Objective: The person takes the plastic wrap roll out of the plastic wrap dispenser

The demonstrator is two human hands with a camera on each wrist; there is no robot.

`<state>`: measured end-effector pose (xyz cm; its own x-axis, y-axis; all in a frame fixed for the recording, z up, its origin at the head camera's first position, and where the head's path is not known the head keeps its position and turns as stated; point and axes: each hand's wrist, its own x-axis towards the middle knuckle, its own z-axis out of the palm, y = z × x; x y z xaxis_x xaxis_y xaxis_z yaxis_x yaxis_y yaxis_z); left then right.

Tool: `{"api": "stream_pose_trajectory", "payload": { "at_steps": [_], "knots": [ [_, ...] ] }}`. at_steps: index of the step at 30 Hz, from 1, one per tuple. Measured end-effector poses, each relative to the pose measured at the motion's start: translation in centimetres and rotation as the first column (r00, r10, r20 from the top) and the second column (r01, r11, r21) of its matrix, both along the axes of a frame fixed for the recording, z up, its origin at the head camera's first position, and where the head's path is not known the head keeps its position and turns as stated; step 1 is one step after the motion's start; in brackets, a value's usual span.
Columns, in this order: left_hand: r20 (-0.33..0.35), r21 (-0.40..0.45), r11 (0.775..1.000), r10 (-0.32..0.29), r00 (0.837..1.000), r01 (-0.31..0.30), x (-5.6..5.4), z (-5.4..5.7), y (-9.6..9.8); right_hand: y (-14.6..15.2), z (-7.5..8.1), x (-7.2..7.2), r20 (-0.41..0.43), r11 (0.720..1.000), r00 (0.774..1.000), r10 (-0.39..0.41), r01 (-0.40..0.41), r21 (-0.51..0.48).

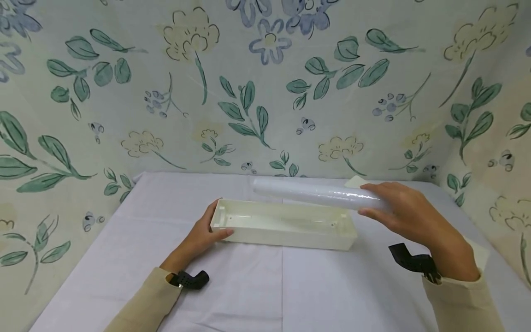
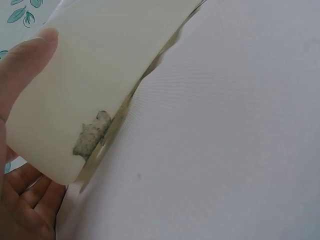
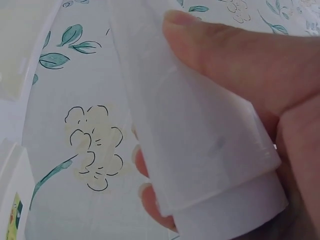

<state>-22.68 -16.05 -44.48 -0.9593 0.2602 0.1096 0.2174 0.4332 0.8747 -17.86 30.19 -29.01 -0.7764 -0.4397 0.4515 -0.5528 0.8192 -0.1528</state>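
A long cream plastic box (image 1: 286, 237), open at the top, stands on the table in the head view. My left hand (image 1: 203, 233) grips its left end, thumb on the front wall and fingers around the far side. In the left wrist view, a grey ragged patch marks the box wall (image 2: 55, 100) low down near that hand. My right hand (image 1: 404, 210) holds a roll of clear plastic wrap (image 1: 315, 192) by its right end, above the box's back edge. The right wrist view shows the roll's white core (image 3: 230, 210) sticking out past the film.
A pale object (image 1: 355, 181) lies behind my right hand, mostly hidden. A white edge with a coloured label (image 3: 15, 210) shows at the lower left of the right wrist view. White cloth (image 1: 249, 290) covers the table, with flowered fabric (image 1: 265, 115) hanging behind.
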Motion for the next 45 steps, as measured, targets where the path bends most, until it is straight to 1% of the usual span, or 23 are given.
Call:
{"api": "stream_pose_trajectory", "payload": {
  "at_steps": [5,11,17,23,30,33,37,40,43,45],
  "knots": [
    [0.003,0.027,1.0,0.0,1.0,0.0,-0.1,0.3,0.0,0.4,0.1,-0.2,-0.026,1.0,1.0,0.011,-0.011,0.008],
    [0.017,0.011,1.0,0.003,1.0,-0.003,0.1,0.0,0.1,0.5,0.0,0.0,0.015,1.0,1.0,-0.022,0.022,0.004],
    [0.013,0.017,1.0,0.003,1.0,-0.003,-0.1,0.1,0.3,0.9,0.0,-0.1,0.01,0.999,0.999,-0.04,0.04,0.019],
    [0.025,0.019,1.0,0.0,1.0,0.0,-0.2,0.0,0.3,1.0,-0.1,0.0,0.058,0.998,0.996,-0.07,0.069,0.009],
    [0.017,0.027,1.0,0.002,1.0,-0.003,-0.2,0.1,0.2,1.2,-0.1,-0.3,0.003,0.997,0.998,-0.064,0.064,0.036],
    [0.02,0.027,1.0,0.004,1.0,-0.004,-0.1,0.1,0.1,1.3,-0.1,-0.3,0.025,0.997,0.997,-0.076,0.075,0.036],
    [0.033,0.02,1.0,0.01,0.999,-0.01,0.2,0.1,0.1,1.5,-0.3,-0.3,0.066,0.996,0.994,-0.089,0.087,0.028],
    [0.031,0.012,1.0,0.01,0.999,-0.01,0.4,0.1,0.1,1.6,-0.5,-0.3,0.048,0.996,0.995,-0.084,0.082,0.034],
    [0.025,0.014,1.0,0.007,1.0,-0.007,0.3,0.1,0.1,1.8,-0.5,-0.3,0.029,0.995,0.996,-0.085,0.084,0.046],
    [0.026,0.021,1.0,0.004,1.0,-0.004,0.3,0.1,0.2,1.8,-0.4,-0.4,0.043,0.995,0.994,-0.096,0.094,0.047]
  ]
}}
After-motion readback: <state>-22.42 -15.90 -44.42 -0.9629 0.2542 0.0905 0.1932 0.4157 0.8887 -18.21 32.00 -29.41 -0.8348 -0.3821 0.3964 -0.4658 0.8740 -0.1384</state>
